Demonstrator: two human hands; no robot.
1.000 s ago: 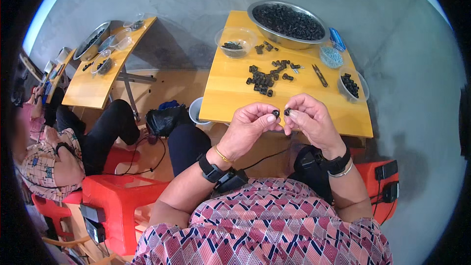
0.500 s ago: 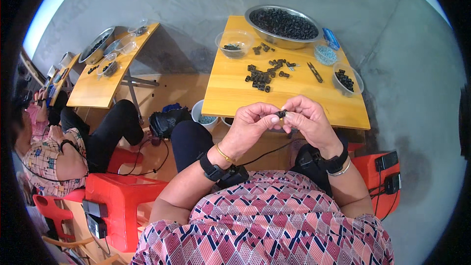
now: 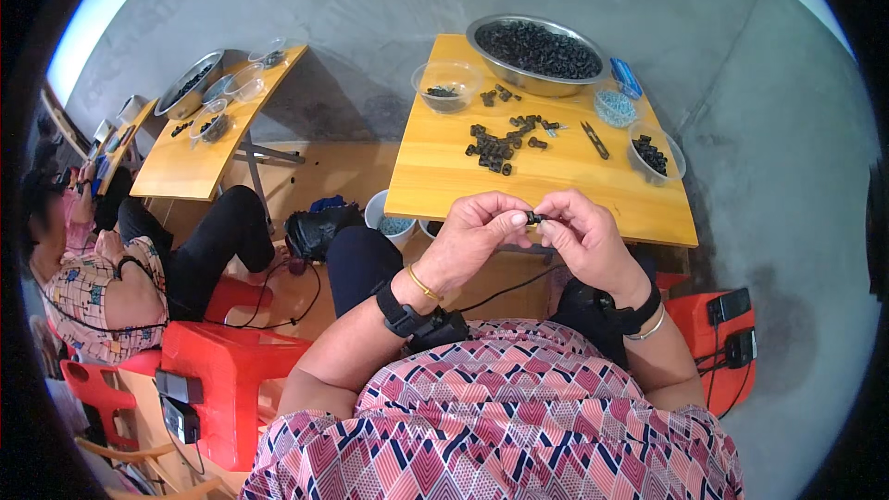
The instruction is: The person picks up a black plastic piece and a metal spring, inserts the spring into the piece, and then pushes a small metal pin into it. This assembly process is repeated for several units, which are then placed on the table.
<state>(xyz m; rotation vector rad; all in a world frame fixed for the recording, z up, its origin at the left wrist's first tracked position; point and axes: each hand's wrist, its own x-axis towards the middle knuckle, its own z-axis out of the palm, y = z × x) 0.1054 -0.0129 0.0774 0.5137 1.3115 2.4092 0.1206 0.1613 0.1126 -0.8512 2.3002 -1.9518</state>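
Between my hands is a small black plastic part (image 3: pixel 533 218), held just off the near edge of the table. My left hand (image 3: pixel 483 236) pinches it from the left with thumb and forefinger. From the other side, my right hand (image 3: pixel 583 231) grips its right end with the fingertips. On the table ahead lies a loose pile of similar black parts (image 3: pixel 495 150). A pair of small snips (image 3: pixel 594 140) rests to the right of the pile. Fingers hide much of the held part.
A metal basin (image 3: pixel 537 54) heaped with black parts stands at the back of the wooden table (image 3: pixel 435 190). Around the pile are a clear bowl (image 3: pixel 446 85), a tub of light-blue pieces (image 3: pixel 615 107) and a tub of black parts (image 3: pixel 651 156). Co-workers sit at the left.
The black part has turned between my fingers and shows more of its length. My right hand's fingers have shifted on it. The view has moved slightly.
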